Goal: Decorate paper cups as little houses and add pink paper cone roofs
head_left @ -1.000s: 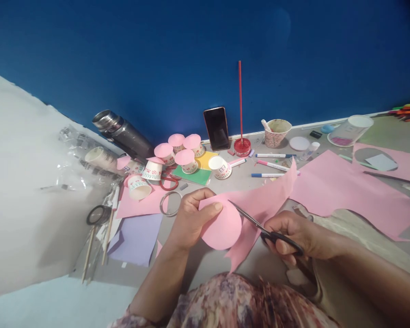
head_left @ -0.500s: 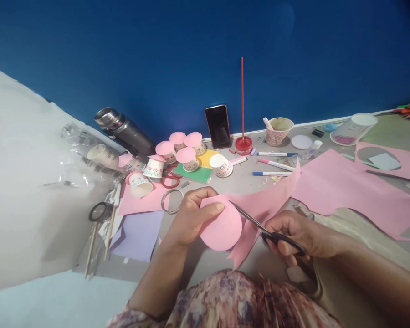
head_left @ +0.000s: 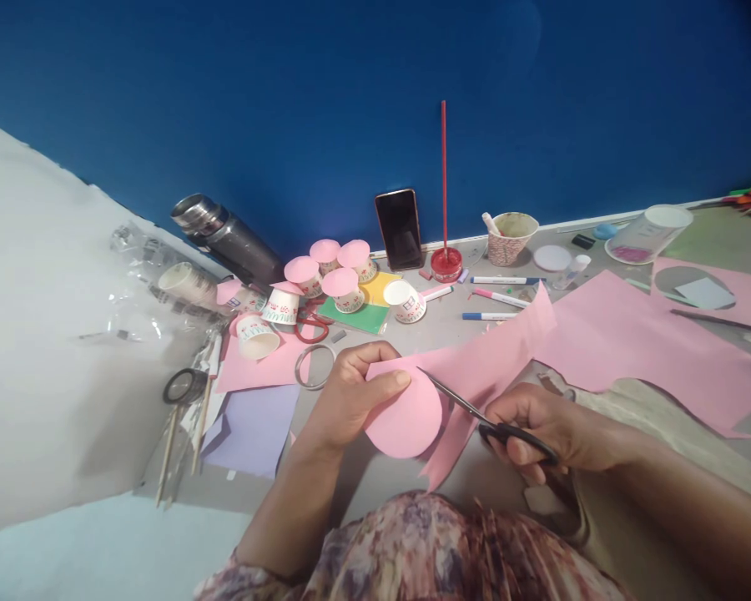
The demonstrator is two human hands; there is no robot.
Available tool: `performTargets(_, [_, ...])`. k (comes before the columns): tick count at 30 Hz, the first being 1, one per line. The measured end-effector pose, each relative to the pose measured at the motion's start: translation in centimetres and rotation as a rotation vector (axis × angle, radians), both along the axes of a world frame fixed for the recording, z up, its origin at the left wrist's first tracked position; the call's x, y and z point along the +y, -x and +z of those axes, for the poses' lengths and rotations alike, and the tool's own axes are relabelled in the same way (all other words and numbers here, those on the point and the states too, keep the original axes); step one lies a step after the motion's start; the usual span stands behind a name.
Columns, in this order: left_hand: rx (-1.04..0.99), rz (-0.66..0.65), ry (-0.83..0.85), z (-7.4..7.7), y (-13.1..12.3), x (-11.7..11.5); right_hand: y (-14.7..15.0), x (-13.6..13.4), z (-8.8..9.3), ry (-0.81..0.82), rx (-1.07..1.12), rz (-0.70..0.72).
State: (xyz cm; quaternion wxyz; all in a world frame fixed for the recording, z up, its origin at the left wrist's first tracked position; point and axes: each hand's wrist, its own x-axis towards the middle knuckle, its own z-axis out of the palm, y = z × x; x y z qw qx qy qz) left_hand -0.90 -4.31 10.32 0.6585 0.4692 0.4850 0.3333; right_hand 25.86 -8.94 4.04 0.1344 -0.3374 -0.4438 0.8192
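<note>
Left hand [head_left: 354,392]: fingers [head_left: 389,386] pinch pink paper [head_left: 408,421], round part at frame center, just below middle. Right hand [head_left: 541,426]: fingers curled around handles of black scissors [head_left: 469,408], blades along the paper, between round part and trailing strip. Beyond on desk [head_left: 363,340]: small white cup [head_left: 408,307], contents can't tell. Left of it, printed cups [head_left: 349,301] capped with pink discs [head_left: 340,282], insides hidden; tipped cup [head_left: 259,340] on its side, mouth toward camera. Upper center-right: red dish [head_left: 446,266] with upright red stick [head_left: 444,171]; next, patterned cup [head_left: 506,249], white stick [head_left: 489,223] leaning out, inner wall stained. Upper right: tilted cup [head_left: 660,229], pink showing at wide end. Upper left: dark bottle [head_left: 241,246], slanted, uncapped, inside not visible; near it, clear plastic [head_left: 141,313] and pale cup [head_left: 181,281], inside or behind can't tell.
</note>
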Motion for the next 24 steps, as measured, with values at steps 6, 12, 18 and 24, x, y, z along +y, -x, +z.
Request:
performTargets(6, [0.033, -0.035, -0.007, -0.11, 0.15, -0.03, -0.14, -0.03, -0.23, -0.002, -0.009, 0.028])
performTargets(12, [0.06, -0.063, -0.011, -0.24, 0.31, 0.14, -0.29, -0.08, -0.58, 0.01, -0.007, 0.027])
performTargets(18, [0.054, -0.085, -0.022, 0.04, 0.36, 0.22, -0.33, -0.26, -0.68, 0.026, -0.02, 0.012])
performTargets(24, [0.042, -0.116, -0.019, 0.13, 0.51, 0.3, -0.18, -0.14, -0.22, 0.052, -0.039, 0.015])
